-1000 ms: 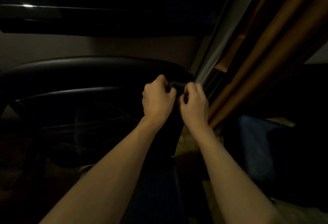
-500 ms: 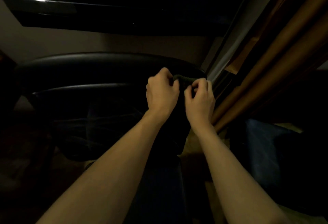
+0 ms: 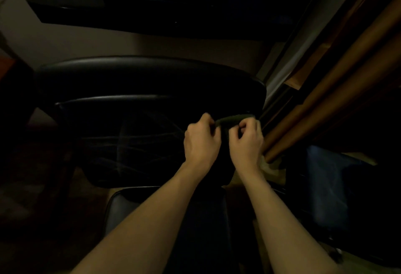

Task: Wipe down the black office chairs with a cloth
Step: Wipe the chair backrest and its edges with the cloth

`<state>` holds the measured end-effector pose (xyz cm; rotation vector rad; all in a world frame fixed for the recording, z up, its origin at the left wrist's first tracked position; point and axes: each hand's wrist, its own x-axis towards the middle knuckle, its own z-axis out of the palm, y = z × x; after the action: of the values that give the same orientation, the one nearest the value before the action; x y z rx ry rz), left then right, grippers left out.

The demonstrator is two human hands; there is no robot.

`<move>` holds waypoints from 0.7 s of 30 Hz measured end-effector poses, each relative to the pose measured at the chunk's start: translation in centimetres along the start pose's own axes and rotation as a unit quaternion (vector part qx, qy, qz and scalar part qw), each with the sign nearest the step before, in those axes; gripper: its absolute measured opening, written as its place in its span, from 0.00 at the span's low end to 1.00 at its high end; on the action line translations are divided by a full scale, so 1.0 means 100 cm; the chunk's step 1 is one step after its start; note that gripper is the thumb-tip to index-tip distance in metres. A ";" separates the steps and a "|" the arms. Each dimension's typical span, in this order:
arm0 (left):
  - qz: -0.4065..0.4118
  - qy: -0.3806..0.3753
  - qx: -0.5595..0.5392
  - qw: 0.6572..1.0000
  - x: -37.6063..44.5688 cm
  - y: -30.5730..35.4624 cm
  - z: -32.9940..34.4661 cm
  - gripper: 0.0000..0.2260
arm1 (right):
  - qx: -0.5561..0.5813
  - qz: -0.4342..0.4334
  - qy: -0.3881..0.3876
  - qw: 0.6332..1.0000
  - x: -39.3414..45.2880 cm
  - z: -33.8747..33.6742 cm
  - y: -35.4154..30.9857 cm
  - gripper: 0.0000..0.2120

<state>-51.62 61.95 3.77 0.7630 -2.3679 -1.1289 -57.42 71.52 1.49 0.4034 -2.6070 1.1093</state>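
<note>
Both hands pinch a dark cloth (image 3: 233, 119) between them: the left hand (image 3: 200, 141) grips its left end with curled fingers, the right hand (image 3: 246, 143) its right end, so a short stretch spans the gap. The cloth sits against the right side of a black office chair (image 3: 152, 82) backrest (the room is very dim). Brown curtains (image 3: 325, 91) hang just right of the chair.
</note>
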 end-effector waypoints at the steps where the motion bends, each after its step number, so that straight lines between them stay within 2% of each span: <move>1: 0.004 0.007 -0.004 1.000 0.009 0.012 -0.001 0.04 | 0.010 0.013 0.019 1.000 0.011 -0.005 -0.005 0.04; 3: -0.003 0.011 -0.005 1.000 0.027 0.033 -0.003 0.04 | 0.010 0.039 0.038 0.998 0.029 -0.014 -0.012 0.04; 6: -0.024 -0.001 0.006 1.000 0.038 0.043 -0.005 0.04 | -0.007 0.027 0.030 0.999 0.026 -0.012 -0.012 0.05; 10: -0.030 0.019 0.014 0.999 0.016 0.002 -0.027 0.05 | -0.036 -0.043 -0.021 0.998 -0.011 0.012 -0.021 0.05; 15: -0.082 0.111 0.015 0.990 -0.006 -0.084 -0.082 0.05 | -0.070 -0.167 -0.085 0.980 -0.037 0.057 -0.079 0.05; 18: -0.090 0.178 -0.021 0.980 0.007 -0.106 -0.127 0.03 | -0.074 -0.204 -0.094 0.972 -0.044 0.084 -0.129 0.06; 21: -0.111 0.211 -0.072 0.969 0.033 -0.118 -0.170 0.03 | -0.047 -0.242 -0.095 0.964 -0.039 0.100 -0.177 0.12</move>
<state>-41.02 43.96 4.79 1.1129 -1.8635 -1.0815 -48.95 52.99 4.98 1.1018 -2.4940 0.8078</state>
